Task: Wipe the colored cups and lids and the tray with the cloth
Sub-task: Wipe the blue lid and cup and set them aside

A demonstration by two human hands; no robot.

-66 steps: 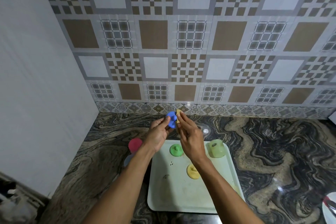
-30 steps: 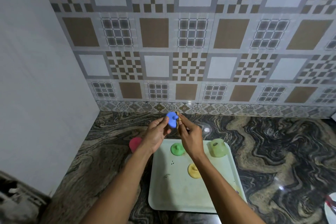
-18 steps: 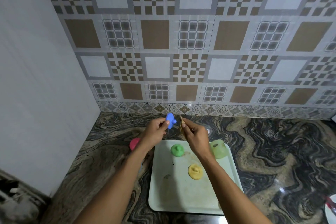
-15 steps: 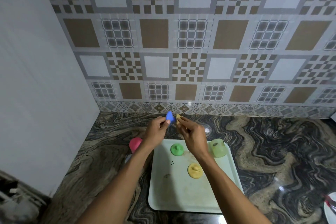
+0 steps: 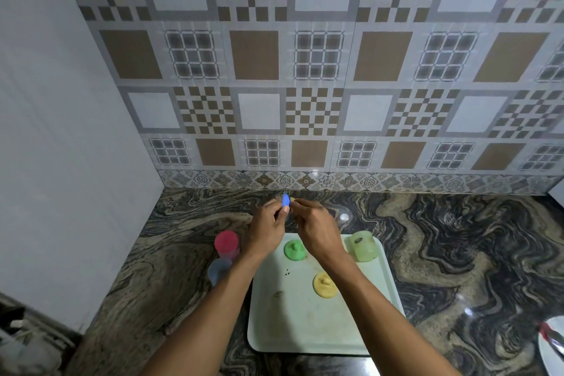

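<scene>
Lid point(image 5: 285, 200), small blue, edge-on, pinched in L hand point(image 5: 268, 230), R hand point(image 5: 317, 230) pinching yellow cloth point(image 5: 293, 199) beside it

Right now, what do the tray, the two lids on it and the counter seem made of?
The tray: likely pale plastic or melamine, smooth with a dull sheen and rounded corners. The green lid and yellow lid: probably matte moulded plastic, solid colour, each with a knob. The counter: polished stone, perhaps granite or marble, by its swirling veins and sharp glints.
</scene>
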